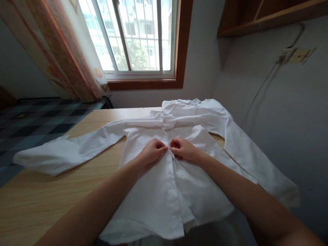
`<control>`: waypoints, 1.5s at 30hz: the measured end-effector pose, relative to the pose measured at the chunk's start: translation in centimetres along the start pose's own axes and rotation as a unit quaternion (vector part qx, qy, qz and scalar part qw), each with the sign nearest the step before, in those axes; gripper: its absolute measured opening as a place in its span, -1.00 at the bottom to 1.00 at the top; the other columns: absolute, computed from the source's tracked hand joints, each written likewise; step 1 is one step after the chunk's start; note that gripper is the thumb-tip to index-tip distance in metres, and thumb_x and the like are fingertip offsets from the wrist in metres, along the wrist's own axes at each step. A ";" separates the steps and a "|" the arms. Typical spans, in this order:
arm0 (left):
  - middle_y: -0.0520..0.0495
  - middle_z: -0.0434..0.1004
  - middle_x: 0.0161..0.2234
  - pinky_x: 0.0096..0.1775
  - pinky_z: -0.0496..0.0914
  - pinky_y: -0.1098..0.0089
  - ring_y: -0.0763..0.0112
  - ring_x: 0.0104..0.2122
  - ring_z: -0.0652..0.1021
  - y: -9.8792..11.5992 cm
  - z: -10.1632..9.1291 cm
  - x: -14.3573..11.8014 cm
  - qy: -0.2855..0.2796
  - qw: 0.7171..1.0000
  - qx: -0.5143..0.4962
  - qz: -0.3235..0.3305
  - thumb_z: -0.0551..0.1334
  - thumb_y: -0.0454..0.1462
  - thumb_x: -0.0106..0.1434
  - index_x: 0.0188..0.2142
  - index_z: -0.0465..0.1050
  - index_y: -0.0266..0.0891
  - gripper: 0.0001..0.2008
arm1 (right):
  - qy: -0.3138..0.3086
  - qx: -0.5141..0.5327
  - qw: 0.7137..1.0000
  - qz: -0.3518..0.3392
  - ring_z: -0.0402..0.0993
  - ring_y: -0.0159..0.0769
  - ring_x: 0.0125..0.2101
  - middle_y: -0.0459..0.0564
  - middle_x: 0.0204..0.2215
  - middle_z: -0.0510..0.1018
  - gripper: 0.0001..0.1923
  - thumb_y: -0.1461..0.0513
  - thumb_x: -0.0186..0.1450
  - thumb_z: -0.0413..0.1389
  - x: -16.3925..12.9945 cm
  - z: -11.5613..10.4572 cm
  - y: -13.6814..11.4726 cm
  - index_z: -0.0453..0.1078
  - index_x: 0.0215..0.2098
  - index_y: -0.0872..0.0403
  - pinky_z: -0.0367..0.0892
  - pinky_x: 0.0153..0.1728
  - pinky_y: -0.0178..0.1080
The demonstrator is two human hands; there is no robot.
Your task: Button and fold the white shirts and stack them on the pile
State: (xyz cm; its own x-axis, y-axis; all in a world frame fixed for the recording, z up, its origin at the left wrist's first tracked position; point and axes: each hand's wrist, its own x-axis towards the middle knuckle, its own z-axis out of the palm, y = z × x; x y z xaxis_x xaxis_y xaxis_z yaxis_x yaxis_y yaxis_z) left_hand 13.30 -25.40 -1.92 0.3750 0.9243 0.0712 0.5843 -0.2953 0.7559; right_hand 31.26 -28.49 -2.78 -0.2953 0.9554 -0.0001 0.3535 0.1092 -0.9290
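A white button-up shirt (153,191) lies front-up on a wooden table (38,201), its collar toward the window and both sleeves spread out sideways. My left hand (152,151) pinches the left edge of the shirt's front opening at mid-chest. My right hand (182,149) pinches the right edge directly opposite, fingertips almost touching the left hand's. Both hands meet over the button strip. A small button shows just below them on the placket. The shirt's hem hangs over the near table edge.
The left sleeve (58,153) stretches across the table toward a checkered bed cover (33,123). The right sleeve (256,164) drapes along the grey wall side. A window (138,37) with a patterned curtain (58,48) stands behind. A wall socket and cord (287,56) are at upper right.
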 end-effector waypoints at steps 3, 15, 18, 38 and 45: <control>-0.04 0.43 -0.42 -0.31 0.34 0.40 0.36 -0.39 0.44 -0.1 0.1 0.1 0.010 1.000 0.007 0.007 0.24 -0.12 0.05 -0.57 0.50 -0.24 -0.75 | -0.008 -0.004 1.000 -0.012 0.32 -0.49 -0.68 -0.22 -0.65 0.39 -0.96 0.34 0.18 0.08 -0.1 -0.2 -0.1 0.31 -0.38 0.08 0.19 -0.67 -0.45; 0.12 0.20 -0.67 -0.62 0.02 0.49 0.56 -0.66 0.21 0.1 0.1 -0.3 -0.068 0.990 -0.101 -0.077 0.22 0.00 -0.04 -0.57 0.35 -0.26 -0.66 | -0.034 0.218 0.973 0.066 0.40 -0.49 -0.58 -0.12 -0.59 0.48 -0.74 0.14 0.07 0.33 0.7 -0.4 1.3 0.48 -0.40 0.18 0.37 -0.54 -0.43; 0.11 0.21 -0.67 -0.61 0.03 0.48 0.55 -0.66 0.21 0.1 0.0 -0.2 -0.062 0.990 -0.099 -0.073 0.23 0.02 -0.07 -0.58 0.34 -0.26 -0.64 | -0.014 0.228 0.972 0.056 0.36 -0.50 -0.60 -0.14 -0.61 0.45 -0.70 0.12 0.02 0.36 0.9 -0.2 1.6 0.49 -0.41 0.18 0.30 -0.63 -0.45; 0.00 0.34 -0.52 -0.47 0.24 0.42 0.42 -0.52 0.37 -0.6 0.0 0.3 -0.047 0.999 -0.003 0.003 0.19 -0.04 0.04 -0.62 0.40 -0.26 -0.67 | -0.009 0.233 0.970 0.070 0.32 -0.52 -0.65 -0.18 -0.66 0.40 -0.78 0.20 0.00 0.35 1.0 -0.1 1.8 0.46 -0.48 0.17 0.32 -0.62 -0.43; -0.02 0.38 -0.48 -0.41 0.28 0.41 0.38 -0.47 0.41 -0.6 0.1 0.3 -0.030 1.000 -0.003 -0.004 0.20 -0.04 0.03 -0.59 0.44 -0.27 -0.68 | -0.013 0.260 0.961 0.097 0.38 -0.51 -0.62 -0.16 -0.64 0.43 -0.82 0.25 0.05 0.34 0.8 -0.3 1.1 0.47 -0.47 0.17 0.40 -0.56 -0.45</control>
State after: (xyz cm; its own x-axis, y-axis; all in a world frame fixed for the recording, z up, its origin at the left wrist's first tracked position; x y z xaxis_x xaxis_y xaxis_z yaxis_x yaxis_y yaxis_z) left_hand 13.14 -25.00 -2.39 0.4127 0.9105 0.0261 0.5827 -0.2860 0.7607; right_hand 31.65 -27.48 -3.70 -0.2925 0.9363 -0.1944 -0.0856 -0.2281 -0.9699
